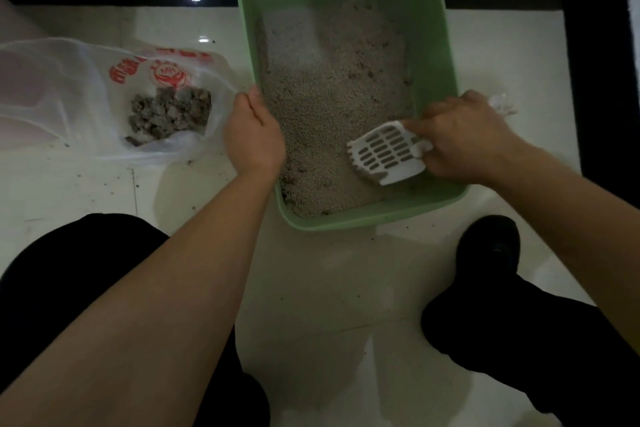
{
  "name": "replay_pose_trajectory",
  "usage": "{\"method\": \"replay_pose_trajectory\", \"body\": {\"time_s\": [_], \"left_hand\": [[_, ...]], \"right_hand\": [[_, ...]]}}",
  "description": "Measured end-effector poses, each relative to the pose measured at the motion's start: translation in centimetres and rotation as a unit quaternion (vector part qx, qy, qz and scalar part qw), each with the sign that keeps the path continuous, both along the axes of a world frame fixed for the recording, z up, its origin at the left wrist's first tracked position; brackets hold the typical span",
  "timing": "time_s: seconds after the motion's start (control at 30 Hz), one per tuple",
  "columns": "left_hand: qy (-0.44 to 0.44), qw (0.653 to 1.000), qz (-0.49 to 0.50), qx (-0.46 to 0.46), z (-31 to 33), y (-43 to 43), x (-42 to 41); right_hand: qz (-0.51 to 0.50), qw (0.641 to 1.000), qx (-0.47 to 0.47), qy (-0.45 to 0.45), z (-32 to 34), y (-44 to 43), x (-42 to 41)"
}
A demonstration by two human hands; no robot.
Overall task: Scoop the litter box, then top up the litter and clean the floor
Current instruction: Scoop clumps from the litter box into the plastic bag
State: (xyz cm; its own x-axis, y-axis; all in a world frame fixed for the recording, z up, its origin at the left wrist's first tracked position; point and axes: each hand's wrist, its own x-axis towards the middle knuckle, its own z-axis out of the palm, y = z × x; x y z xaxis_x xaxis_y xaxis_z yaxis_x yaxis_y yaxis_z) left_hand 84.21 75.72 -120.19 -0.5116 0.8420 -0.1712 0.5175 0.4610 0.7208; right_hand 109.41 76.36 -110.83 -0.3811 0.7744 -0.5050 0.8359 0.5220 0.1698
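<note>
A green litter box (446, 45) stands on the white tiled floor, holding grey litter (332, 87) with a few darker clumps near its front left corner. My left hand (254, 135) grips the box's left rim. My right hand (464, 135) holds a white slotted scoop (388, 152) by its handle, the scoop's blade lowered into the litter near the front right of the box. A clear plastic bag (69, 94) with red print lies open on the floor to the left, with dark scooped clumps (169, 113) inside.
Dark specks of litter are scattered on the tiles (104, 191) in front of the bag and near the box's front edge. A black border strip (588, 80) runs along the back and right. My dark-clothed knees and a black shoe (491, 246) are near the box.
</note>
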Motion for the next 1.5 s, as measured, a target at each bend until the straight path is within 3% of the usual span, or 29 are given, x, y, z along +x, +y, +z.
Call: {"method": "replay_pose_trajectory", "body": {"time_s": [0.37, 0.67, 0.9, 1.07, 1.23, 1.43, 1.5], "left_hand": [[-0.054, 0.998, 0.024, 0.004, 0.1, 0.1, 0.3], [-0.073, 0.997, 0.034, 0.001, -0.6, 0.3, 0.7], [-0.104, 0.994, 0.039, -0.006, -0.2, 0.2, 0.5], [-0.137, 0.989, 0.058, -0.004, 0.0, 0.1, 0.6], [-0.133, 0.99, 0.055, 0.007, 0.1, 0.1, 0.6], [-0.149, 0.987, 0.058, 0.003, 0.1, 0.0, 0.5], [-0.156, 0.986, 0.059, -0.002, 0.0, 0.1, 0.3]], "right_hand": [[-0.001, 1.0, -0.008, 0.022, -3.6, -2.4, -3.7], [-0.166, 0.956, -0.101, 0.221, -8.8, -3.9, -5.4], [-0.144, 0.905, -0.13, 0.378, -8.6, -4.3, -2.9], [-0.134, 0.951, -0.048, 0.273, -9.2, -4.3, -3.7], [-0.142, 0.93, -0.075, 0.33, -8.6, -5.0, -3.5], [-0.15, 0.938, -0.093, 0.298, -8.8, -3.7, -4.3], [-0.161, 0.923, -0.129, 0.325, -9.2, -3.6, -3.7]]}}
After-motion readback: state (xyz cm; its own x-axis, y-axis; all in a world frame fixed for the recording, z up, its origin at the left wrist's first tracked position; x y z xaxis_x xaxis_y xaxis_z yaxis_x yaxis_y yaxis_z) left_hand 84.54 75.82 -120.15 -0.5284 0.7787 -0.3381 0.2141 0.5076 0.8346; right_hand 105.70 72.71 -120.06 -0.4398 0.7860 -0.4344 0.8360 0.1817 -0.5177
